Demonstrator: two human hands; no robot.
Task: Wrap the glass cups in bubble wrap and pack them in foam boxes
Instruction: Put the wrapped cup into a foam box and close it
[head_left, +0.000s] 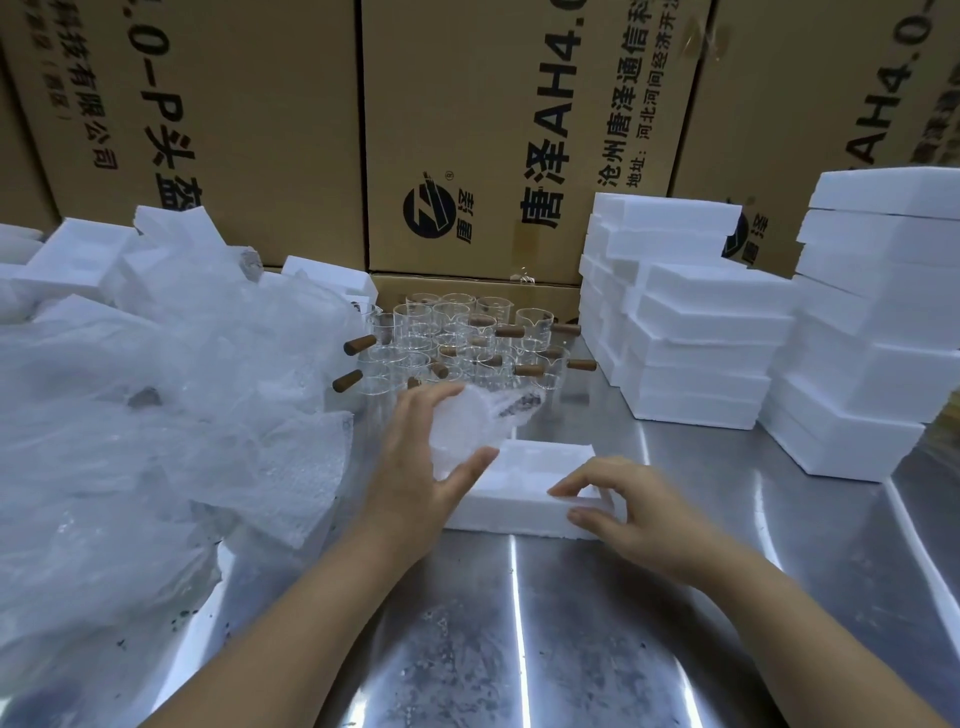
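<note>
Both forearms extended; left hand (421, 467) clasps bubble-wrapped cup (462, 431), right hand (634, 512) fingers curled, seemingly pinching foam box (519, 504) edge

Packing warehouse — printed shipping cartons (498, 130), stacked foam boxes (691, 332), steel table (571, 623)

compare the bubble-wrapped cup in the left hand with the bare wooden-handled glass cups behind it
The bubble-wrapped cup is covered in cloudy wrap; the bare glass cups are clear, brown handles showing. The wrapped one is held by the left hand by the white foam box; the bare ones stand on the steel table.
</note>
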